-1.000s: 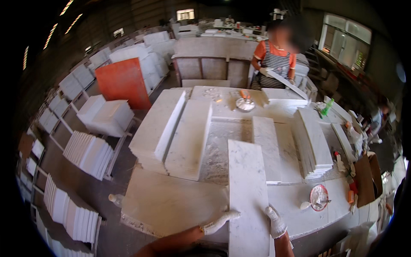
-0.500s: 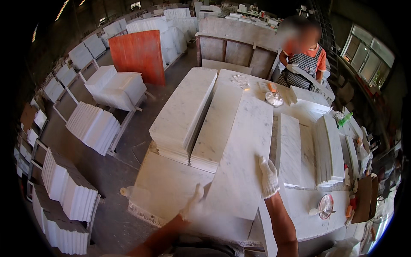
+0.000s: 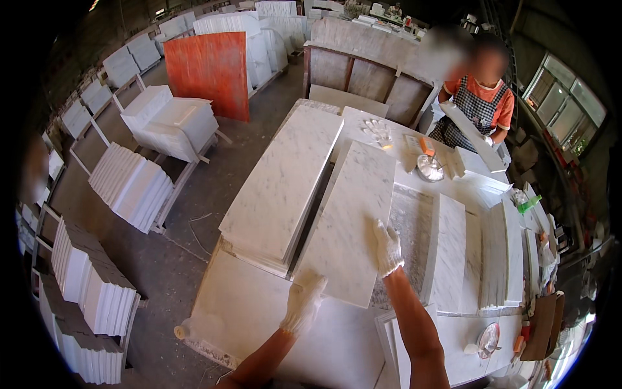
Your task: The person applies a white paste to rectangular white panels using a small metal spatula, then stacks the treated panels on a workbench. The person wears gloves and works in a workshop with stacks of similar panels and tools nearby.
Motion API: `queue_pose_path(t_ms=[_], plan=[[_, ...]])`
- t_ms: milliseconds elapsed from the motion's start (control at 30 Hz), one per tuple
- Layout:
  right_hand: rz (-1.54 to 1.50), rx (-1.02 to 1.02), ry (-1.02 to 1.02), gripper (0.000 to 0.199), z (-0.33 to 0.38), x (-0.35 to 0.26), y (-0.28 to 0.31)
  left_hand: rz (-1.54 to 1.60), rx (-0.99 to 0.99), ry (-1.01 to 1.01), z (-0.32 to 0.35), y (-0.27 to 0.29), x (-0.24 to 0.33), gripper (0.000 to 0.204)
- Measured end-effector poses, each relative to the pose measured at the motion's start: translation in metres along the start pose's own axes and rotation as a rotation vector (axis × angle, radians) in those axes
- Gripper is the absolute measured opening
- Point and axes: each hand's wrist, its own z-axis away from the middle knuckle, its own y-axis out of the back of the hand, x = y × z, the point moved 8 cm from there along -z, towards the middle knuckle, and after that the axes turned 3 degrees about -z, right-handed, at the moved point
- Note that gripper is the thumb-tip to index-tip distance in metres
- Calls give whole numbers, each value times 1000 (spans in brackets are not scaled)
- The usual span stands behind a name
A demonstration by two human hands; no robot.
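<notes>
Item 1: marble slab (image 3: 353,217), 1 piece, long and rectangular. Underside and support hidden; the near-left corner is masked by the left hand (image 3: 304,305), whose thumb cannot be made out. That hand is slightly blurred, its fingers seemingly outstretched over the corner; I can't say if it grips. The right hand (image 3: 389,248) is unclenched, fingers straight, laid against the slab's right edge. Both hands wear white knit gloves.

Finish: white ground, faint grey veining and small darker flecks, straight edges. Position: lengthwise away from the wearer, above the worktable (image 3: 243,311).

Surroundings, by the slab:
- Left, beside it across a dark gap: stack of marble slabs (image 3: 285,185), its lower layers partly concealed.
- Right of its far end: metal bowl (image 3: 429,170), contents unclear.
- Right, nearer the wearer: red-rimmed bowl (image 3: 489,337).
- Far right: green bottle (image 3: 530,203).
- Beyond, to the right: co-worker (image 3: 478,104) in checked apron, holding a pale strip (image 3: 468,131); lower body cut off by the table.
- Well beyond, to the left: orange-red panel (image 3: 210,74).
</notes>
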Motion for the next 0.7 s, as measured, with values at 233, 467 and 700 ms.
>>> queue_pose_path(t_ms=[233,467,700], plan=[[136,-24,-3,39,-44,12,9,127,19,10,-33,-2,-16,26],[8,-58,-85,44,-46,6,-8,159,8,18,-39,-3,-25,21],[71,-91,-83,47,-49,7,-6,161,-45,-11,-42,-3,-33,13]])
